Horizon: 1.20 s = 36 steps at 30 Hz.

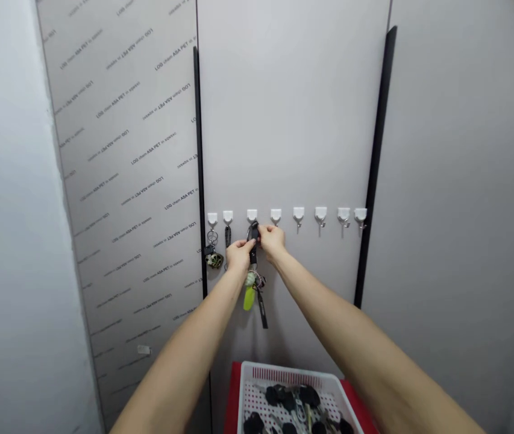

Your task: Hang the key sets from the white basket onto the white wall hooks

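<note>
My left hand (239,253) and my right hand (272,241) both pinch a keychain (253,250) by its black strap, just below a white wall hook (252,214). Whether the strap's loop is over the hook is hard to make out. From the strap dangle a pale green charm, a yellow-green tag (249,297) and a narrow black ribbon (263,310). Left of my hands, a key ring with a gold-coloured round charm (214,260) hangs on the first hook. A black braided cord (228,236) hangs from the second, its lower end partly behind my left hand.
Several more white hooks (320,213) run in a row to the right. Below my arms a white plastic basket (288,372) holds several dark key sets, on a red surface (232,398). Long black vertical strips (376,163) flank the panel.
</note>
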Each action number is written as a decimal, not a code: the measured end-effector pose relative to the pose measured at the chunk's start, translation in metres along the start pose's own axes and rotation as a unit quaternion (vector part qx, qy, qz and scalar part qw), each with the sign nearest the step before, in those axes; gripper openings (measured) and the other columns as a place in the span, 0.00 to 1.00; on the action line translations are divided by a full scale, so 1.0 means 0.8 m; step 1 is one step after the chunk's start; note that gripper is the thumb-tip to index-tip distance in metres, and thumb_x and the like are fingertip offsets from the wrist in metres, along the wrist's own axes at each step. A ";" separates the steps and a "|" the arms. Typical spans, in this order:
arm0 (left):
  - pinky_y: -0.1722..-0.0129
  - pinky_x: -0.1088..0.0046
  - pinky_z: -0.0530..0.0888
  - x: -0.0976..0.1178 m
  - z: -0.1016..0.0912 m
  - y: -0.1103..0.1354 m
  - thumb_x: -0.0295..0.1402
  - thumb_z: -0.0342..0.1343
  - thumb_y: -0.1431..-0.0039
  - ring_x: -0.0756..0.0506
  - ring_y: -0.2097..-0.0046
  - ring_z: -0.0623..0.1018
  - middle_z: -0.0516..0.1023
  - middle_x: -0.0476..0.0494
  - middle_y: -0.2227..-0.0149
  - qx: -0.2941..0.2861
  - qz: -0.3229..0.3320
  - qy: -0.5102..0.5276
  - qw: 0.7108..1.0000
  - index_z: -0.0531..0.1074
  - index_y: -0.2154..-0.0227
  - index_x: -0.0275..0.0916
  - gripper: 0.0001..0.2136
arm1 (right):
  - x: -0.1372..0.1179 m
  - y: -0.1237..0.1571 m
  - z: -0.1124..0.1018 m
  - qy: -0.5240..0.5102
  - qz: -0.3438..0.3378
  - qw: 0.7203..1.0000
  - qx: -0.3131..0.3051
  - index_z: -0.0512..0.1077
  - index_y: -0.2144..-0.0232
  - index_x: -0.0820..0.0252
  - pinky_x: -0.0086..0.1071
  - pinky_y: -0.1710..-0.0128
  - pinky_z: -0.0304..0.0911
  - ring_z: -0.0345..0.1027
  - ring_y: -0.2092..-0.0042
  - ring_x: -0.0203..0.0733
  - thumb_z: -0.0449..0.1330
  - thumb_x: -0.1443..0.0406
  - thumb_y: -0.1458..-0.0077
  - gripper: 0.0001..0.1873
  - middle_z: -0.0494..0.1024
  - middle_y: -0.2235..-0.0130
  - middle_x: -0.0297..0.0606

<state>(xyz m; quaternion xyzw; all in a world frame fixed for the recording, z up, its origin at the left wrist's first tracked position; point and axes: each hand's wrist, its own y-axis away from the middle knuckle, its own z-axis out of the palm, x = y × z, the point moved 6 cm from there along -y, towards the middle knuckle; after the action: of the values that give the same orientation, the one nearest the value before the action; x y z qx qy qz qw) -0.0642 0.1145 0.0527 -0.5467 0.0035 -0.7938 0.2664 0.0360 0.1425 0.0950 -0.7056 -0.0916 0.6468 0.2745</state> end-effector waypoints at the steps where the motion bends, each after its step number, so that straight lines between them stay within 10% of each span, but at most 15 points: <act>1: 0.82 0.82 0.59 -0.005 0.000 -0.001 0.31 0.54 0.67 0.58 0.84 0.61 0.62 0.55 0.87 -0.003 -0.004 -0.009 1.000 0.65 0.83 0.32 0.07 | 0.004 -0.001 0.000 0.022 -0.008 1.000 0.001 0.63 0.84 0.63 0.24 0.80 0.52 0.56 0.80 0.30 0.49 0.61 0.63 0.10 0.64 0.85 0.31; 9: 0.67 0.78 0.64 -0.018 -0.027 0.043 0.24 0.53 0.65 0.52 0.67 0.68 0.69 0.46 0.69 0.021 0.108 -0.155 0.982 0.65 0.70 0.34 0.13 | 0.021 0.030 -0.025 0.061 -0.059 0.995 -0.051 0.66 0.79 0.64 0.24 0.77 0.53 0.58 0.79 0.29 0.46 0.62 0.59 0.12 0.67 0.80 0.33; 14: 0.65 0.76 0.64 -0.112 -0.056 0.125 0.24 0.50 0.62 0.50 0.63 0.67 0.68 0.44 0.65 -0.099 0.076 -0.287 0.950 0.64 0.67 0.35 0.14 | 0.102 0.118 -0.082 0.121 -0.040 0.969 -0.211 0.66 0.77 0.64 0.24 0.77 0.53 0.58 0.78 0.30 0.47 0.63 0.58 0.11 0.67 0.79 0.32; 19: 0.60 0.72 0.61 -0.221 -0.078 0.192 0.24 0.50 0.63 0.47 0.61 0.66 0.68 0.42 0.65 -0.253 -0.010 -0.465 0.848 0.65 0.67 0.35 0.14 | 0.215 0.224 -0.138 0.376 -0.011 0.865 -0.331 0.68 0.74 0.62 0.29 0.70 0.54 0.61 0.70 0.37 0.49 0.67 0.60 0.10 0.70 0.72 0.39; 26: 0.60 0.71 0.59 -0.257 -0.076 0.204 0.26 0.49 0.62 0.45 0.59 0.64 0.67 0.40 0.62 -0.335 -0.008 -0.582 0.741 0.65 0.65 0.36 0.16 | 0.253 0.255 -0.148 0.492 -0.018 0.793 -0.359 0.56 0.55 0.57 0.29 0.65 0.52 0.59 0.61 0.40 0.48 0.68 0.59 0.24 0.65 0.60 0.41; 31: 0.68 0.76 0.61 -0.260 -0.077 0.207 0.23 0.49 0.65 0.48 0.67 0.66 0.68 0.45 0.71 -0.337 -0.021 -0.573 0.747 0.65 0.75 0.36 0.09 | 0.254 0.254 -0.144 0.489 -0.014 0.784 -0.382 0.60 0.61 0.56 0.28 0.67 0.51 0.59 0.63 0.38 0.48 0.70 0.61 0.19 0.64 0.62 0.39; 36: 0.72 0.79 0.61 -0.258 -0.086 0.195 0.23 0.45 0.62 0.52 0.72 0.66 0.67 0.51 0.77 -0.267 -0.069 -0.489 0.827 0.63 0.78 0.37 0.06 | 0.242 0.254 -0.145 0.442 -0.041 0.815 -0.372 0.61 0.71 0.58 0.26 0.68 0.49 0.57 0.64 0.36 0.49 0.73 0.65 0.14 0.65 0.66 0.36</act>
<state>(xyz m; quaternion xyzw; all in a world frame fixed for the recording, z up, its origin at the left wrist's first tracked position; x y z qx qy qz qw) -0.0045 0.0494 -0.2000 -0.9121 0.0463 -0.4068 0.0215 0.1305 0.0361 -0.1733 -0.9594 -0.2231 0.1702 0.0278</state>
